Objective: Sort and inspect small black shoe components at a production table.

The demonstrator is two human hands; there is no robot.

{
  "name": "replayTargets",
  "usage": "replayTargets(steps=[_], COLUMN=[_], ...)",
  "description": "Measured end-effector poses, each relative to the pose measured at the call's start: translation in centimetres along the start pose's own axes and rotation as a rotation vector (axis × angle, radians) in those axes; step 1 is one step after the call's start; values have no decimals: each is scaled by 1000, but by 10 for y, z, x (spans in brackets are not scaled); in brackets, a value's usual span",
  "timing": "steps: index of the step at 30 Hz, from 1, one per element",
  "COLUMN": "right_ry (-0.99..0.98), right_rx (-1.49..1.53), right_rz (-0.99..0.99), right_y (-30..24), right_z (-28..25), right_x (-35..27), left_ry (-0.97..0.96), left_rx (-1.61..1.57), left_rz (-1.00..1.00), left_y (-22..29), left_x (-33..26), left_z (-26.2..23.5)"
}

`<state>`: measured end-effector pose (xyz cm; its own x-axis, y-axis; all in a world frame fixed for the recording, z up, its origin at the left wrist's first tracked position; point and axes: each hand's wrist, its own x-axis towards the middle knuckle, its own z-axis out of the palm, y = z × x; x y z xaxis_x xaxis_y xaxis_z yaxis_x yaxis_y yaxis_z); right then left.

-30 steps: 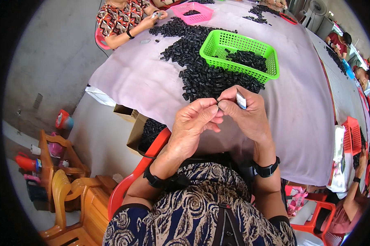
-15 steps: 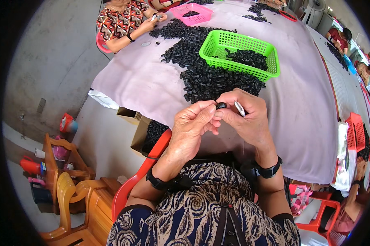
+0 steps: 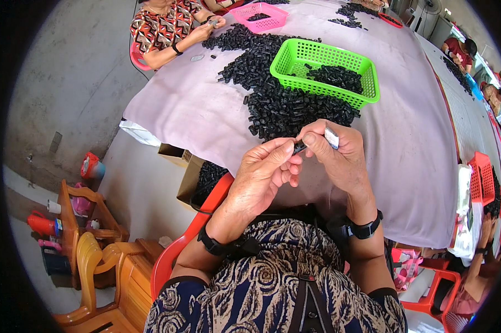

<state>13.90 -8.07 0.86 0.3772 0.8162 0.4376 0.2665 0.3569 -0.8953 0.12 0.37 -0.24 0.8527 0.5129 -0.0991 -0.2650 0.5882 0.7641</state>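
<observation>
My left hand (image 3: 264, 172) pinches a small black plastic piece (image 3: 299, 147) between thumb and forefinger, its other fingers loosely curled. My right hand (image 3: 342, 164) is closed around a small flat tool with a pale, whitish end (image 3: 332, 137); its working end is hidden by the fingers. The right thumb and fingertips meet the black piece close to the left fingertips. Just beyond both hands spreads a large heap of similar black pieces (image 3: 294, 116). A green plastic basket (image 3: 322, 90) holding more of them rests at the heap's far right side.
A pale cloth (image 3: 189, 119) covers the table. Across it, a person in a patterned top (image 3: 164, 30) works near a pink basket (image 3: 272, 12). Cartons (image 3: 188, 180) with black pieces stand below the table's left edge. A wooden chair (image 3: 89, 266) is at lower left, a red basket (image 3: 483, 177) far right.
My right hand has turned, so the tool's pale end now points up and shows its flat face. The black piece has tilted between my fingertips. My left hand has barely moved.
</observation>
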Motion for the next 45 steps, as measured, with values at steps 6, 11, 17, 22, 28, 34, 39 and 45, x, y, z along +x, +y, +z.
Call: replayTargets(steps=[6,11,17,22,28,34,39,45], right_ry=[30,58,18,5,64,43,34,-16], right_rx=[0,-234,-292,-335,-236,-105,-69,-125], right_rz=[-46,-206,-241,-218,-206,-37,-100,-178], right_y=[2,0,-3,-6,1,4,4,3], right_z=[3,8,5,6,8,7,2,3], right_x=[1,2,2,2,1,-1,1,3], left_ry=[22,31,52,50,57,54,61,43], left_rx=[37,97,169,205,256,183,102,70], left_rz=[98,202,276,302,278,208,176,146], left_y=[-2,-3,-5,-5,-3,0,1,2], left_x=[0,0,-1,0,-1,-2,-1,-1], left_z=[0,-4,-1,-2,1,1,-1,-1])
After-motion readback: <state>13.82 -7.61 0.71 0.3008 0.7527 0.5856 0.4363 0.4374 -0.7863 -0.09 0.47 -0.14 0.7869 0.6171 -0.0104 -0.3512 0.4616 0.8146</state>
